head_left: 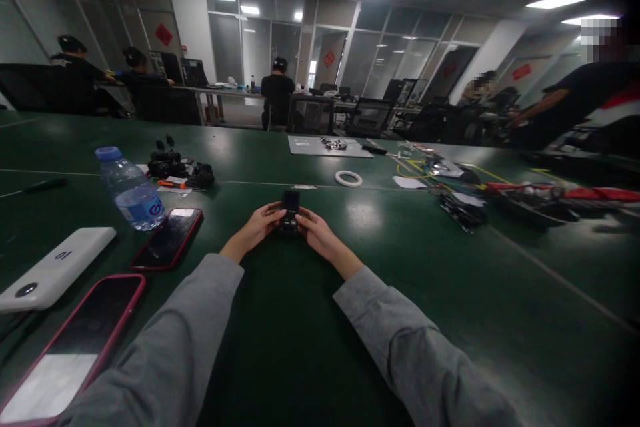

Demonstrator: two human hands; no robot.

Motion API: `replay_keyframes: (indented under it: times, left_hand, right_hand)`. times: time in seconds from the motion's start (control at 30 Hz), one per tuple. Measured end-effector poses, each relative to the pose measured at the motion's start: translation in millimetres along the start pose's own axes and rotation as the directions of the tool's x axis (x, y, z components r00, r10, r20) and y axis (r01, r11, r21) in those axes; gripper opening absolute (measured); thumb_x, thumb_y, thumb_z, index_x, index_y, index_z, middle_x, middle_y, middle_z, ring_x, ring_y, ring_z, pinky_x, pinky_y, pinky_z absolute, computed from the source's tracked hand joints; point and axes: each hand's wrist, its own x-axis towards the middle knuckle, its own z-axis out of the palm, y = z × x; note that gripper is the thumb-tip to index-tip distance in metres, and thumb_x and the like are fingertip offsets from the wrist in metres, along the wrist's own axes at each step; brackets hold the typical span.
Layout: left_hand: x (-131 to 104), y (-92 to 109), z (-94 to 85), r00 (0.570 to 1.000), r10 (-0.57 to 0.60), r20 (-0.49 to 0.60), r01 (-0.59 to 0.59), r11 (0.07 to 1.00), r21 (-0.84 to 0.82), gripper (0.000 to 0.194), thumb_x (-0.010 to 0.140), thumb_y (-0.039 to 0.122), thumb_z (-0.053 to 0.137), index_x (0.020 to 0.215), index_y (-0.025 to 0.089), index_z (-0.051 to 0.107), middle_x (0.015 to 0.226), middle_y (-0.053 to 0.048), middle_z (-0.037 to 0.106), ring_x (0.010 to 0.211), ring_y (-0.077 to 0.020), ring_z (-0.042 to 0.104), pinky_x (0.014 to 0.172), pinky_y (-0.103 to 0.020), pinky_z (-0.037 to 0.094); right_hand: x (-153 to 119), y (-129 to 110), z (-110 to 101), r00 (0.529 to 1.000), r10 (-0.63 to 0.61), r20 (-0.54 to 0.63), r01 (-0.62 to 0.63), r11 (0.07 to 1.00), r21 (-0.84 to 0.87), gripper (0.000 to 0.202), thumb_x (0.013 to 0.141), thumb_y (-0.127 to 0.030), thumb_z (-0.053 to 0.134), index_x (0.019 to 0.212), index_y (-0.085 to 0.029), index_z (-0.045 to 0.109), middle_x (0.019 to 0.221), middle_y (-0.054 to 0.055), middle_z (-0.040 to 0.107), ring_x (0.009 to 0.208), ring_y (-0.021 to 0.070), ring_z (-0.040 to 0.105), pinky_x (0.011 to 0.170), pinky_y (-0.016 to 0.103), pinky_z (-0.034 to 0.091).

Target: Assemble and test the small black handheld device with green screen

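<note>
A small black device (291, 203) with a dark screen on its upper part is held upright between both hands, over the green table (280, 320). My left hand (257, 227) grips its left side, with the thumb on the front. On the opposite side my right hand (319, 232) holds it, thumb also on the front. Both sets of fingers are closed round the device, and the fingertips behind it are partly hidden. Whether its base touches the table, I cannot tell.
To the left lie two red-cased phones (169, 240), a white power bank (60, 265), a water bottle (131, 190) and black parts (175, 168). Ahead are a white ring (349, 179) and a grey board (300, 145). Cables (460, 210) spread at right. Several people are beyond the table.
</note>
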Motion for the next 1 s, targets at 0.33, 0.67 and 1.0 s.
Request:
replay_keyframes:
  times: [0.33,0.67,1.0]
  left_hand:
    - [1.6,-2.3,-2.7,1.000,0.003,-0.011,-0.003,1.000,-0.019,0.052,0.070,0.017,0.075,0.119,0.013,0.057,0.110,-0.011,0.064,0.091,-0.0150,0.063,0.084,-0.029,0.049]
    - [2.0,-1.4,-1.0,1.000,-0.009,-0.021,0.008,0.999,-0.033,0.049,0.071,0.014,0.073,0.118,0.014,0.057,0.107,-0.010,0.064,0.091,-0.0145,0.063,0.085,-0.029,0.049]
    - [-0.1,3.5,-0.1,1.000,-0.022,-0.002,0.022,1.000,0.001,0.051,0.071,0.016,0.073,0.119,0.014,0.057,0.112,-0.010,0.062,0.094,-0.0147,0.061,0.087,-0.030,0.047]
  right_hand:
    - [-2.7,-3.1,3.6,1.000,0.020,-0.008,-0.020,1.000,0.013,0.043,0.065,-0.022,0.077,0.104,-0.020,0.060,0.099,0.000,0.064,0.081,0.0076,0.061,0.072,0.018,0.050]
    - [-2.7,-3.8,2.8,1.000,0.006,0.000,-0.006,1.000,-0.010,0.043,0.066,-0.024,0.077,0.106,-0.022,0.060,0.101,0.000,0.063,0.087,0.0089,0.060,0.076,0.020,0.049]
    - [-4.0,-4.0,6.1,1.000,0.004,-0.022,-0.005,1.000,-0.030,0.042,0.064,-0.025,0.077,0.103,-0.022,0.060,0.097,-0.001,0.063,0.086,0.0084,0.059,0.075,0.019,0.049]
